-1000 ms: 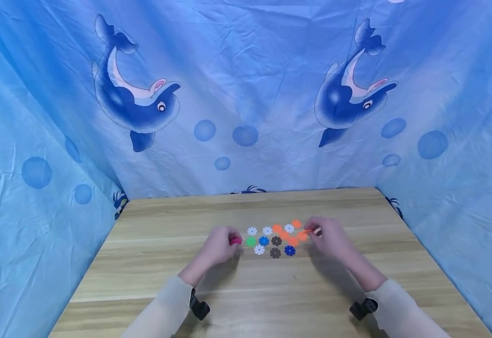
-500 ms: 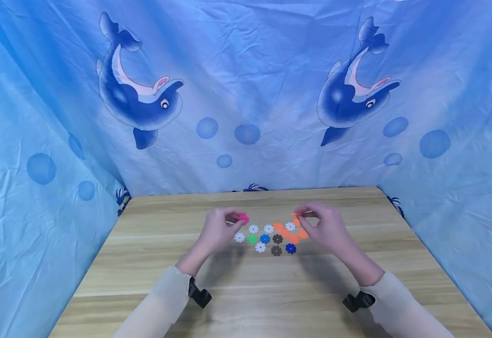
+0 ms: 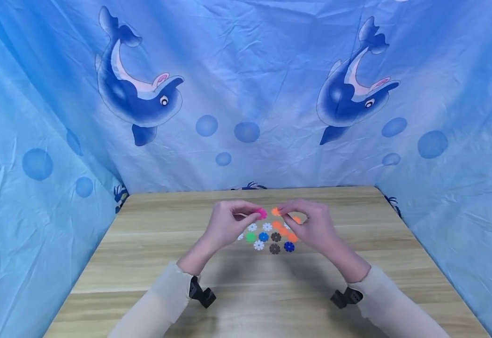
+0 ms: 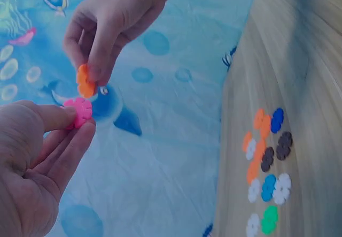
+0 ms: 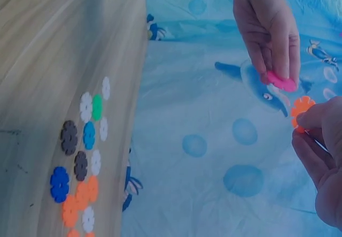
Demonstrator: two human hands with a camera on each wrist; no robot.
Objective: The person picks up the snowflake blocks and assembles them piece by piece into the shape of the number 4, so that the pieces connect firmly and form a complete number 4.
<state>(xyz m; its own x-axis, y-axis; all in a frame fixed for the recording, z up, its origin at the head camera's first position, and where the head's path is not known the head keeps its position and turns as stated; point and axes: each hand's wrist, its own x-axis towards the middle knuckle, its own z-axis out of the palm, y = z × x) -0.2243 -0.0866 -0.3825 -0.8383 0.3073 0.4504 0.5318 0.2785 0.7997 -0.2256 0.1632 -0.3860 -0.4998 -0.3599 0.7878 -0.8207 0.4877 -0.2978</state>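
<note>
My left hand [image 3: 226, 223] pinches a pink notched snowflake disc [image 4: 80, 111] between thumb and fingers, raised above the table. Facing it from the right, my right hand [image 3: 315, 225] pinches an orange snowflake disc [image 5: 302, 109] in its fingertips. A small gap shows between the two discs in the head view. Beneath them on the table lie a green disc [image 3: 251, 237], a light blue disc [image 3: 263, 237], a dark blue disc [image 3: 289, 246] and two dark brown discs [image 3: 275, 249]. Several white discs [image 3: 259, 245] and orange discs lie among them, partly hidden by the hands.
The wooden table [image 3: 144, 272] carries the discs near its middle. Behind it and at both sides hangs a blue curtain [image 3: 246, 94] with dolphins and bubbles. A black wrist camera [image 3: 202, 293] sits on the left wrist, another [image 3: 347, 297] on the right.
Both hands have risen from the table and moved inward, bringing the pink disc and the orange disc close together. A white disc at the left came into view as the left hand lifted.
</note>
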